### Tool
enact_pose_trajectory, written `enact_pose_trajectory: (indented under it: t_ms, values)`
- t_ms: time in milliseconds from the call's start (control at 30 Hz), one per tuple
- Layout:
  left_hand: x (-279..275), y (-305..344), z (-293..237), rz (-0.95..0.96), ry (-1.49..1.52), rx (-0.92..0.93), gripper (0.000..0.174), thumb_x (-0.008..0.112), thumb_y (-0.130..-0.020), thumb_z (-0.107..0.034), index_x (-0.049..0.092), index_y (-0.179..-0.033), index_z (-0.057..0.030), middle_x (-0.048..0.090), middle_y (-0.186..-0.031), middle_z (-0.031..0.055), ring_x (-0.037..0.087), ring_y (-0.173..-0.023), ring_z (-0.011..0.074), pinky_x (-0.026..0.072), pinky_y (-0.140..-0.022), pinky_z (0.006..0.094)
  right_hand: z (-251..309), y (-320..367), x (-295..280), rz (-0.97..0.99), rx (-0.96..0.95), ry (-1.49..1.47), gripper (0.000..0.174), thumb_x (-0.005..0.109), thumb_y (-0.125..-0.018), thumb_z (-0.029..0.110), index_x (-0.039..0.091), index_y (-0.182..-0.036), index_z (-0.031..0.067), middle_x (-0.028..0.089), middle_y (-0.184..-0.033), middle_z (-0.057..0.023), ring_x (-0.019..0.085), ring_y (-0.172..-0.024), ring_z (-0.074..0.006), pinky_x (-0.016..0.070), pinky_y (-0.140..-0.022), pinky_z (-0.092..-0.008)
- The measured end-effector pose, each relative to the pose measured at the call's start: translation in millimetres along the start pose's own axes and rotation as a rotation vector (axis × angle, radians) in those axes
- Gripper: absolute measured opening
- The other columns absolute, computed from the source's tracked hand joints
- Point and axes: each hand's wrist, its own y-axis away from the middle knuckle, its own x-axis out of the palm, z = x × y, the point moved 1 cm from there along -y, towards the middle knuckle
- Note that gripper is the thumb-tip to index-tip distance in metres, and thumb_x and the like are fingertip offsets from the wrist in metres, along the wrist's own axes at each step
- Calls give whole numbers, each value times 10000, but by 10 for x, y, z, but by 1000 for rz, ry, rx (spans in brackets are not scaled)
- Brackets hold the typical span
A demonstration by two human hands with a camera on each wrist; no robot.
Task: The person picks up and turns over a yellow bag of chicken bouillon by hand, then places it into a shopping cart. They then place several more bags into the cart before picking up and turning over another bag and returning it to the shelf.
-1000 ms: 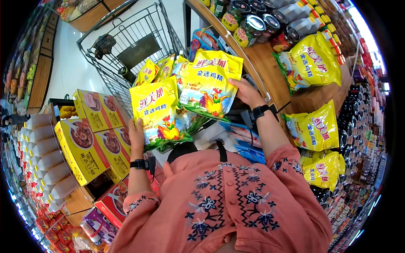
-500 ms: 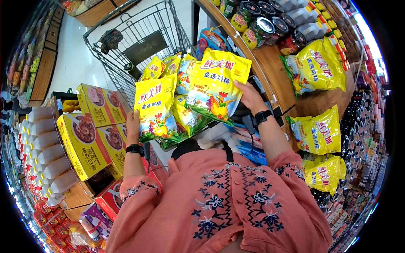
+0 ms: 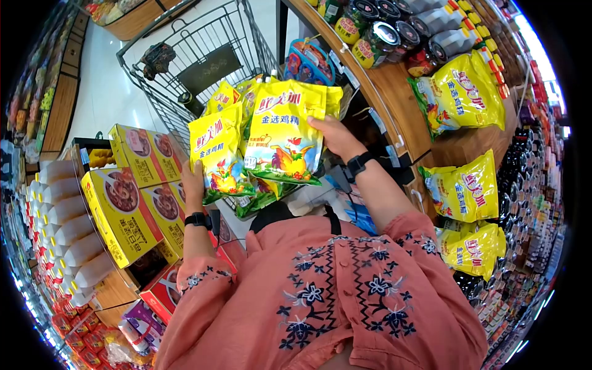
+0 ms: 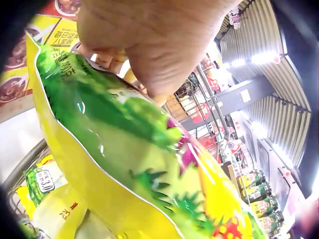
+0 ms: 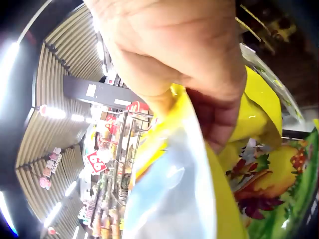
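Note:
Over the near end of a shopping cart, two yellow bags of chicken bouillon with a rooster print stand side by side in the head view. My left hand grips the left bouillon bag by its outer side; in the left wrist view the thumb lies over that bag's green end. The right bouillon bag is pinched at its upper right edge by my right hand, fingers curled behind the yellow film in the right wrist view. More yellow bags sit behind them in the cart.
A wooden shelf on the right bears dark-lidded jars and more yellow bags. Yellow food cartons are stacked at left, beside white bottles. A blue-rimmed package lies between cart and shelf.
My right hand has moved left with its bouillon bag, which now stands more upright and closer to the left one. The left hand and its bag have shifted slightly.

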Motion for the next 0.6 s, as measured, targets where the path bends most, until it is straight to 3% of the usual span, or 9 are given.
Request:
enact_pose_trajectory:
  t_ms: [67,133,233,333,433,467,567,600]
  values:
    - [9,149,-144,-77,-175,27,604,564,-989,-425,498,-1346,58,533,-1332,281,516,-1211,397,406,-1022,462,-207,-118,-98,-40,-59,91,388,628,-965,193,575,-1283,-22,667,-1214,-96,653,-1039,-193,501,-910,-327]
    - [-23,235,-266,-64,-168,120,636,567,-981,-449,491,-1360,56,498,-1365,301,475,-1243,440,388,-1049,480,-323,-198,-147,-123,-65,186,415,644,-945,214,576,-1273,-31,668,-1206,-103,647,-1044,-198,492,-896,-325]
    - [-23,357,-446,-53,-226,233,657,573,-967,-466,490,-1375,42,482,-1375,314,449,-1277,463,376,-1071,484,-122,-18,-13,-204,-135,481,444,662,-924,258,581,-1252,-30,679,-1163,-109,655,-993,-206,504,-875,-337]
    - [122,403,-447,7,-312,326,644,546,-974,-480,498,-1396,3,455,-1417,302,462,-1280,454,387,-1063,493,49,77,-104,-322,35,884,470,671,-906,304,583,-1214,-40,687,-1099,-114,664,-915,-203,529,-788,-341]
    - [183,403,-418,3,-317,317,629,514,-986,-487,513,-1387,-2,477,-1404,303,478,-1271,453,395,-1057,488,135,305,-173,-300,19,663,477,678,-896,349,589,-1170,-31,682,-1007,-101,664,-849,-180,536,-686,-324]
    - [171,403,-440,-9,-311,308,645,532,-965,-506,528,-1363,2,533,-1338,303,509,-1232,456,408,-1047,477,117,335,-282,-293,8,642,431,665,-911,338,587,-1150,-13,660,-976,-85,657,-836,-157,536,-649,-294]
    - [-44,299,-644,176,-356,216,648,582,-940,-471,510,-1359,19,565,-1292,302,523,-1210,458,416,-1040,469,298,571,-434,-323,-110,460,392,653,-926,314,575,-1155,6,643,-980,-69,654,-831,-158,549,-661,-293]
    - [-143,385,-907,58,-258,229,621,640,-917,-385,506,-1343,46,571,-1283,293,532,-1207,438,419,-1033,462,478,735,-458,-352,-154,462,363,639,-940,284,560,-1166,11,638,-1011,-68,655,-831,-157,554,-663,-287]
